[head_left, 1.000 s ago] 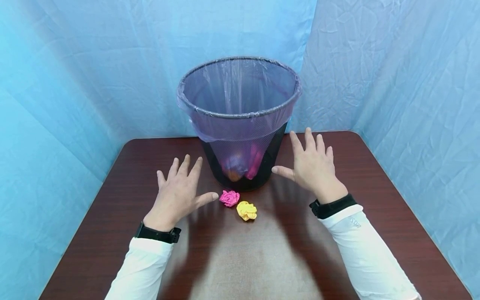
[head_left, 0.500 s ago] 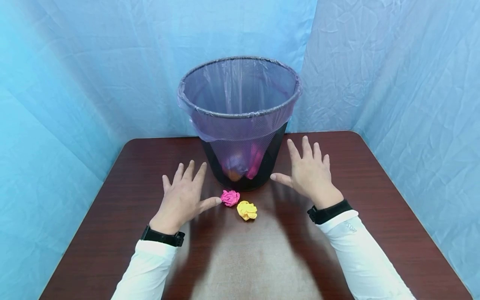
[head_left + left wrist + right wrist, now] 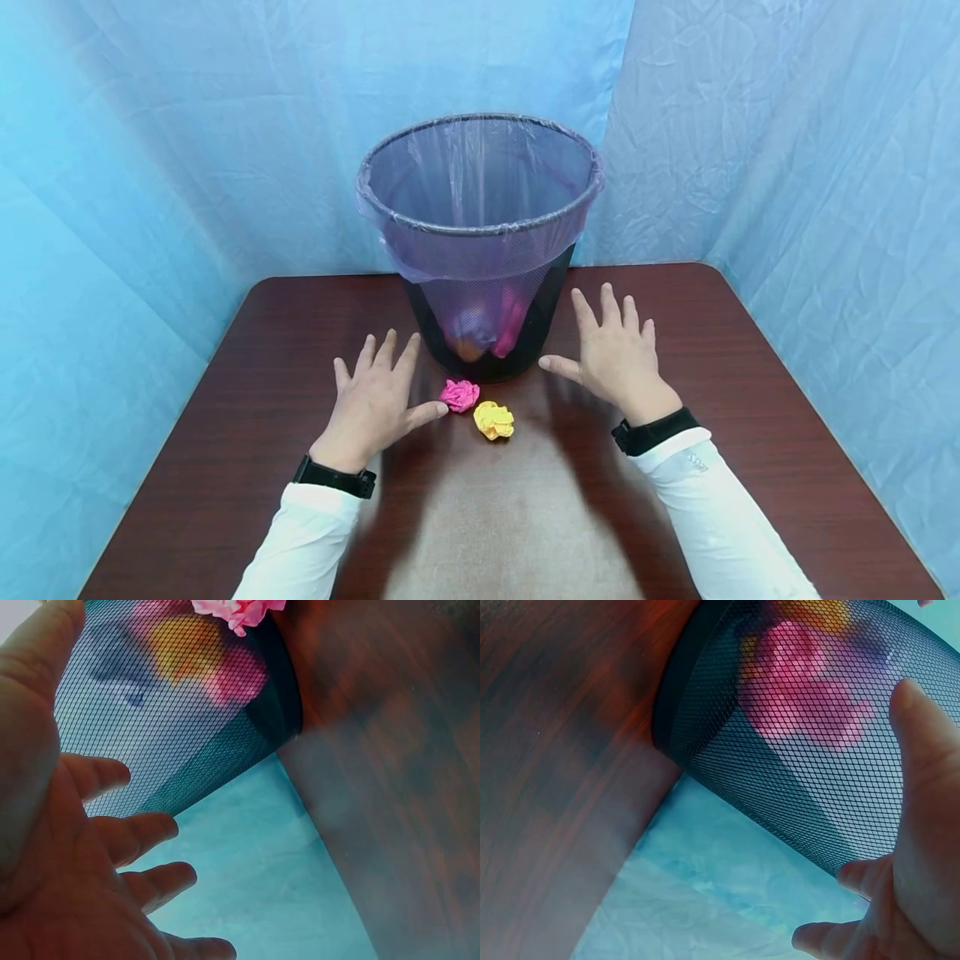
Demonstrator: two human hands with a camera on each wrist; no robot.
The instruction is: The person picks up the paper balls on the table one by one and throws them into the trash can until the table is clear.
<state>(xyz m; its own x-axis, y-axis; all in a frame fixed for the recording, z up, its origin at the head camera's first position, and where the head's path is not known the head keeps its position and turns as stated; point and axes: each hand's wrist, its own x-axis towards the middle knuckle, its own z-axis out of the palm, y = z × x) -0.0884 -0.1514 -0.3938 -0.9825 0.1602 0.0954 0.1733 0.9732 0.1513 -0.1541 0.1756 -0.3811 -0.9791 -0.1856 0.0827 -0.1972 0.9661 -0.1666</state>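
A black mesh wastebasket (image 3: pixel 551 312) lined with a translucent purple bag (image 3: pixel 480 258) stands upright at the back of the table. Pink and orange-yellow crumpled paper (image 3: pixel 802 697) shows through its mesh. In front of its base lie a pink paper ball (image 3: pixel 460 396) and a yellow paper ball (image 3: pixel 494 421). My left hand (image 3: pixel 367 408), fingers spread and holding nothing, is left of the basket, its thumb tip close by the pink ball; touching or not, I cannot tell. To the basket's right, my right hand (image 3: pixel 618 358) has its fingers spread with nothing in them.
The dark brown wooden table (image 3: pixel 750 400) has rounded back corners. Light blue cloth (image 3: pixel 262 125) hangs behind it and along both sides. Black bands circle both wrists, over white sleeves (image 3: pixel 720 517).
Both hands have drifted back toward the wearer; the left one has also shifted right and the right one slightly left. The basket and the two loose paper balls have stayed put.
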